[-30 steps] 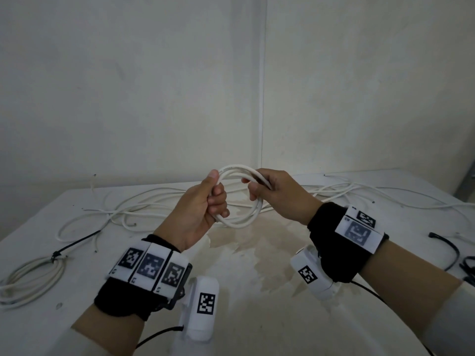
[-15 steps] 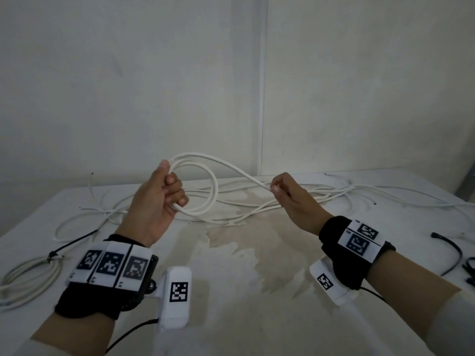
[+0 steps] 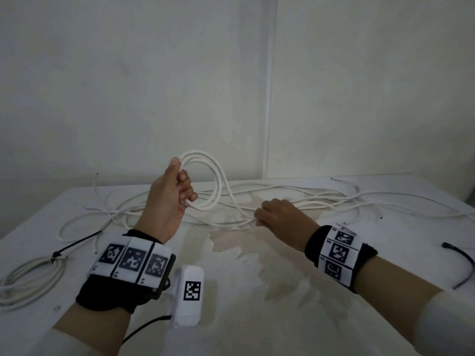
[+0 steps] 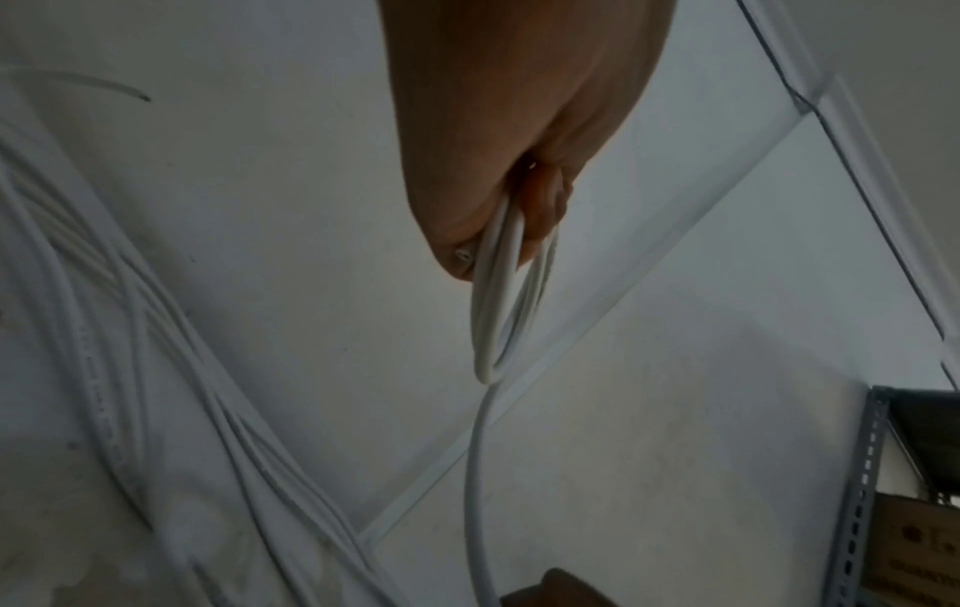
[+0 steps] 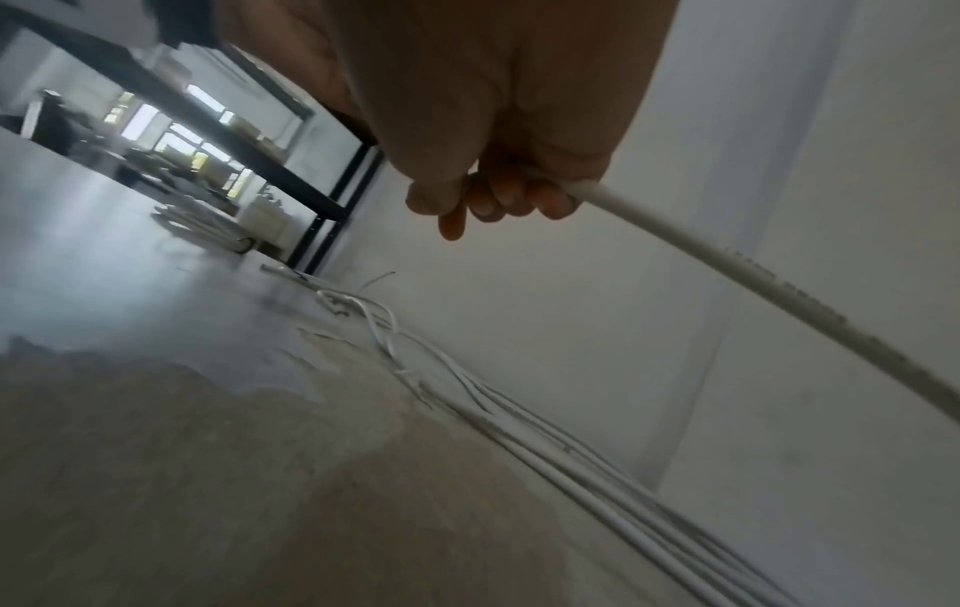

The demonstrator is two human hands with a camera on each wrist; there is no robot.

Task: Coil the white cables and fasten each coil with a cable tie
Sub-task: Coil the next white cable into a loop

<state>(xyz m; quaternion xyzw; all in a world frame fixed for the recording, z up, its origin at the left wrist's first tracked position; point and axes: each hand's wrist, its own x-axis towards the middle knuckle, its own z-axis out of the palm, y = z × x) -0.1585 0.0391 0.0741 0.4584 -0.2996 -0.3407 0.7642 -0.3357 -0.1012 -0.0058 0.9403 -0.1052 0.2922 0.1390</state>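
Note:
My left hand (image 3: 177, 186) is raised above the table and grips a small coil of white cable (image 3: 217, 181) of a few loops; the coil (image 4: 501, 312) hangs edge-on from my left hand (image 4: 519, 197) in the left wrist view. The same cable's free length runs down to my right hand (image 3: 267, 214), low over the table. In the right wrist view my right hand (image 5: 493, 197) curls its fingers round that white cable (image 5: 727, 263). Several loose white cables (image 3: 321, 201) lie along the back of the table.
A tied white coil (image 3: 30, 276) with a black cable tie (image 3: 74, 245) lies at the table's left edge. A loose black cable tie (image 3: 465, 263) lies at the right edge. The white table (image 3: 257, 317) has a stained, worn patch in its middle. Walls stand close behind.
My hands have drawn apart: the left rose and moved left with the coil, the right slid down along the cable to the table. The head view shifted slightly.

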